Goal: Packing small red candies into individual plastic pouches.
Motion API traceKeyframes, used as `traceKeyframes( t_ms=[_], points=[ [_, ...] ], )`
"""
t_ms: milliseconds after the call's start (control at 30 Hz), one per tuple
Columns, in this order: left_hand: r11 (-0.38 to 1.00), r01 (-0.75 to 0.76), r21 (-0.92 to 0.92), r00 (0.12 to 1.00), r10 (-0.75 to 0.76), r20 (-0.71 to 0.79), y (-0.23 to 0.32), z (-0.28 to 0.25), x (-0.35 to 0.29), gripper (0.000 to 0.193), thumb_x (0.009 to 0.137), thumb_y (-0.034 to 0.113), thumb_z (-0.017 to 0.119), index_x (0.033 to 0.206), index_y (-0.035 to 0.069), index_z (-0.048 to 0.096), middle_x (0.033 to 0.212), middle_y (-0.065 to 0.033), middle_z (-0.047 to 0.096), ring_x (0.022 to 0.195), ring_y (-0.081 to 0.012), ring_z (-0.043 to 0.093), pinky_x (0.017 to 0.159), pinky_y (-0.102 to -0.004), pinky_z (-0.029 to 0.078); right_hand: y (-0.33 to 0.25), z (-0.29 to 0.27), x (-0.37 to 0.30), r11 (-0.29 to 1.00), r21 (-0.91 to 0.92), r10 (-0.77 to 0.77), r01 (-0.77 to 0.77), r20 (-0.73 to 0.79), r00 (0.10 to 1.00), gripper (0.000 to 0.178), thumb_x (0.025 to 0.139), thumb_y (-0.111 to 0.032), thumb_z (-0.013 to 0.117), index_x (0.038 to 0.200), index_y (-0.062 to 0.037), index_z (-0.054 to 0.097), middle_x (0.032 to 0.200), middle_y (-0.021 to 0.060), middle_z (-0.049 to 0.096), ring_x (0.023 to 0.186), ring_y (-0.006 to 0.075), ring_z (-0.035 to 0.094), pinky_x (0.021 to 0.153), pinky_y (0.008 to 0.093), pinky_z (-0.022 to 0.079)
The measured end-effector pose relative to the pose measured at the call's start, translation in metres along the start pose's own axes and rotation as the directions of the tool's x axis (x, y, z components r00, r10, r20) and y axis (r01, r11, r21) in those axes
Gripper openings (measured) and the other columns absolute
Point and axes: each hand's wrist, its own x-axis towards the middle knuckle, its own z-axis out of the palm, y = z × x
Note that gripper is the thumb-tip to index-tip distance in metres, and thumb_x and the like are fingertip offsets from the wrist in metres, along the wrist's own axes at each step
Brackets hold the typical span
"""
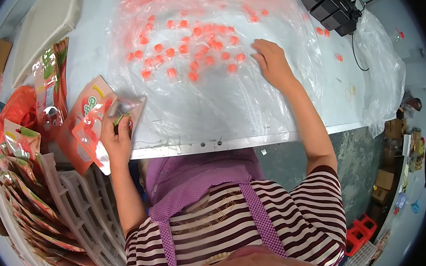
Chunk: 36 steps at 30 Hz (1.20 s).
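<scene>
holding an open pouch (pixel 135 104) with the left hand (pixel 116 142), closing thumb and fingers on its near side, at the front edge of the tabletop (pixel 93 29); turning the mouth upward and showing a silvery inside. overlapping with a printed red pouch (pixel 78 116) just to the left. spreading the right hand (pixel 275 62) palm down over clear plastic sheeting (pixel 230 109), bending the fingers slightly and holding the thumb a little apart; not revealing whether anything is being gripped under the fingertips. showing many small orange-red pieces (pixel 184 49) in a loose cluster at the middle of the sheeting, left of the right hand; not revealing whether lying on or under the plastic. showing also black boxes (pixel 330 10) with cords at upper right, and a row of upright pouches (pixel 38 214) at lower left. wearing a purple checked apron (pixel 204 175) over a striped shirt (pixel 313 207).
</scene>
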Motion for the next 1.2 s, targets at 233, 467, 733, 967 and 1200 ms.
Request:
traceKeyframes(
  t_ms=[233,467,733,967,1200],
  points=[
    [0.998,-0.05,0.033,0.999,0.05,0.007,-0.002,0.0,0.003,0.016,0.083,0.01,0.061,0.08,-0.003,0.054,0.108,-0.0192,0.059,0.089,-0.0227,0.057,0.077,-0.0299,0.045,0.016,-0.017,-0.018,0.998,0.055,0.015,-0.002,-0.235,0.972,0.027,0.091,-0.02,0.051,0.114,-0.0066,0.056,0.117,0.0084,0.056,0.112,0.0226,0.049,0.096,0.0314,0.037],
    [0.989,-0.14,0.05,0.989,0.142,-0.034,0.003,0.003,0.004,0.016,0.086,0.011,0.06,0.078,-0.001,0.052,0.076,-0.0054,0.05,0.07,-0.0127,0.047,0.065,-0.0244,0.04,0.018,-0.063,-0.01,0.851,0.479,0.37,-0.215,-0.256,0.893,0.031,0.096,-0.028,0.045,0.117,-0.0074,0.055,0.113,0.0021,0.055,0.104,0.0107,0.047,0.092,0.0252,0.035],
    [0.996,-0.087,0.008,0.996,0.088,-0.013,0.005,0.002,0.003,0.018,0.086,0.012,0.06,0.078,-0.001,0.051,0.075,-0.0051,0.049,0.07,-0.0122,0.047,0.065,-0.0242,0.04,0.013,-0.048,-0.028,0.857,0.429,0.356,-0.284,-0.096,0.929,0.03,0.094,-0.027,0.049,0.114,-0.0066,0.057,0.114,0.0052,0.056,0.107,0.015,0.049,0.093,0.0269,0.036],
    [0.991,-0.132,0.032,0.991,0.133,-0.017,0.004,0.002,0.004,0.017,0.086,0.012,0.06,0.079,-0.001,0.052,0.076,-0.0049,0.049,0.069,-0.0121,0.046,0.065,-0.0242,0.04,0.0,-0.017,-0.019,0.996,-0.085,0.005,-0.01,-0.056,0.998,0.029,0.087,-0.019,0.055,0.114,-0.0085,0.057,0.122,0.0112,0.051,0.115,0.0272,0.044,0.099,0.0364,0.032],
    [0.996,-0.091,0.012,0.996,0.091,-0.018,0.004,0.002,0.003,0.015,0.084,0.01,0.061,0.079,-0.001,0.053,0.082,-0.0091,0.054,0.075,-0.0161,0.052,0.069,-0.0265,0.042,-0.026,-0.007,0.029,0.99,-0.05,-0.134,0.132,-0.038,0.99,0.031,0.085,-0.018,0.057,0.115,-0.0112,0.055,0.123,0.0091,0.051,0.114,0.0266,0.045,0.098,0.0381,0.031]
  ],
)
